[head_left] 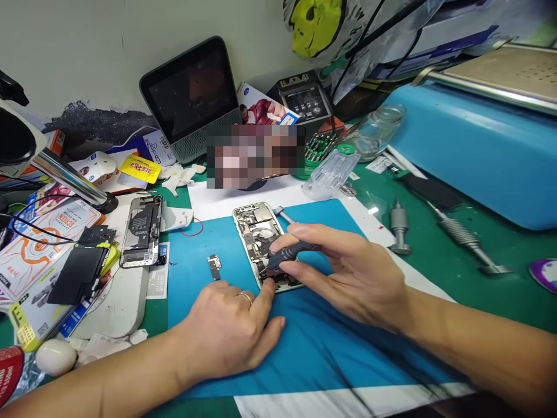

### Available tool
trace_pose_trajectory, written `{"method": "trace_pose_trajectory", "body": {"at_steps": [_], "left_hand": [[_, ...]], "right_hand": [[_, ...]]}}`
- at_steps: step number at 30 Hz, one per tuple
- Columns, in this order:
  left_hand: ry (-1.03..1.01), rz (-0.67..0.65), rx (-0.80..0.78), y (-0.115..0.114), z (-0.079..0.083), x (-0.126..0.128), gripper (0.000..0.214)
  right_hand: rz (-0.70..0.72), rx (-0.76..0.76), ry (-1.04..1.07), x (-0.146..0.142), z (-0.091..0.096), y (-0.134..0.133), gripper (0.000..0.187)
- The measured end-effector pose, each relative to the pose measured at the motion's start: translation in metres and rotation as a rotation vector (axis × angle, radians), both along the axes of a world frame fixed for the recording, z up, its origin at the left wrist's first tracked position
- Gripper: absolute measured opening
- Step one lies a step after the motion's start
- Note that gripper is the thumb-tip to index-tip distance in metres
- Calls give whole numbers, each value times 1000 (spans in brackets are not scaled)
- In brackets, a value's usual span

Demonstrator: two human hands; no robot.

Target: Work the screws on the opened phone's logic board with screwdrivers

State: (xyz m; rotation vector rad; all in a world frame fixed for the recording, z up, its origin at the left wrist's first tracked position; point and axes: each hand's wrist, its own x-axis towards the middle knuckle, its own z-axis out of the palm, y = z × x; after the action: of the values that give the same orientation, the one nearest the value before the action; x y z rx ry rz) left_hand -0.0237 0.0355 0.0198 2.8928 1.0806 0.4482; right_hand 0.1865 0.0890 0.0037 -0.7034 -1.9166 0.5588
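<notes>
An opened phone (256, 232) lies on a blue mat (313, 342), its insides showing. My right hand (348, 270) is closed on a dark screwdriver (289, 253), whose tip points down into the phone's lower end. My left hand (230, 328) rests on the mat just below the phone, fingers curled, with the index fingertip pressing the phone's bottom edge. A ring sits on one finger. A small loose metal part (214, 266) lies on the mat left of the phone.
A second stripped phone frame (141, 230) lies on a white pad at left, beside black parts (82, 267) and printed boxes. A smart display (191, 98) stands behind. A clear screwdriver case (331, 171), glass jar (376, 130), metal tools (399, 226) and a blue machine (478, 151) sit right.
</notes>
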Motion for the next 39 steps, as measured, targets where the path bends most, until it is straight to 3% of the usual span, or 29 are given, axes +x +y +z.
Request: {"method": "trace_pose_trajectory", "body": {"at_steps": [6, 13, 19, 28, 32, 39], "left_hand": [[11, 2, -18, 0, -1, 0, 41], [36, 8, -44, 0, 0, 1, 40], [30, 1, -37, 2, -1, 1, 41], [8, 0, -34, 1, -1, 1, 36], [9, 1, -44, 1, -1, 1, 31], [8, 5, -40, 0, 0, 1, 26]], "right_hand": [[15, -77, -1, -3, 3, -1, 47], [26, -97, 15, -1, -4, -3, 62], [37, -116, -15, 0, -3, -2, 59], [105, 63, -110, -3, 10, -2, 72], [177, 113, -151, -5, 15, -2, 69], [165, 167, -164, -7, 16, -1, 69]]}}
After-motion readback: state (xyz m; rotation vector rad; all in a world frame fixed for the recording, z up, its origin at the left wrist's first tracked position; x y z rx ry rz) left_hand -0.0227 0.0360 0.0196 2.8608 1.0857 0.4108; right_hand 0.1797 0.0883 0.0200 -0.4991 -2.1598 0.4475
